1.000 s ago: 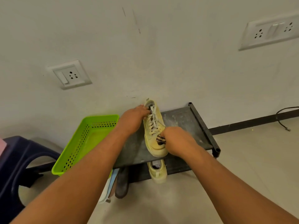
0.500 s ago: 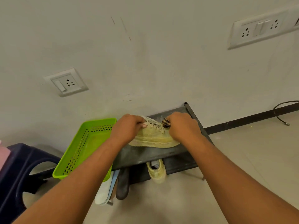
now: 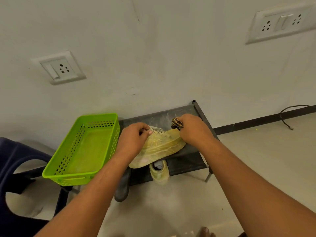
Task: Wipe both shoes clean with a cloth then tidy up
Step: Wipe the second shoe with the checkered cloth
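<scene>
A pale yellow sneaker (image 3: 160, 147) lies on its side across the top of a low dark shoe rack (image 3: 198, 110). My left hand (image 3: 133, 139) grips it at the laces and tongue. My right hand (image 3: 193, 130) holds a bunched brown patterned cloth (image 3: 177, 123) against the shoe's toe end. The second yellow sneaker (image 3: 159, 173) sits on the rack's lower shelf, toe pointing toward me, partly hidden by the upper shelf.
A bright green perforated basket (image 3: 82, 151) stands left of the rack, overhanging a dark blue plastic stool (image 3: 15, 168). A black sandal (image 3: 122, 187) sticks out of the lower shelf. A loose black cable (image 3: 287, 115) lies at the right wall. Bare toes (image 3: 204, 232) show at the bottom.
The shoe went from held upright to lying on its side on the rack top. My right hand with the cloth moved from the shoe's side up to its toe end.
</scene>
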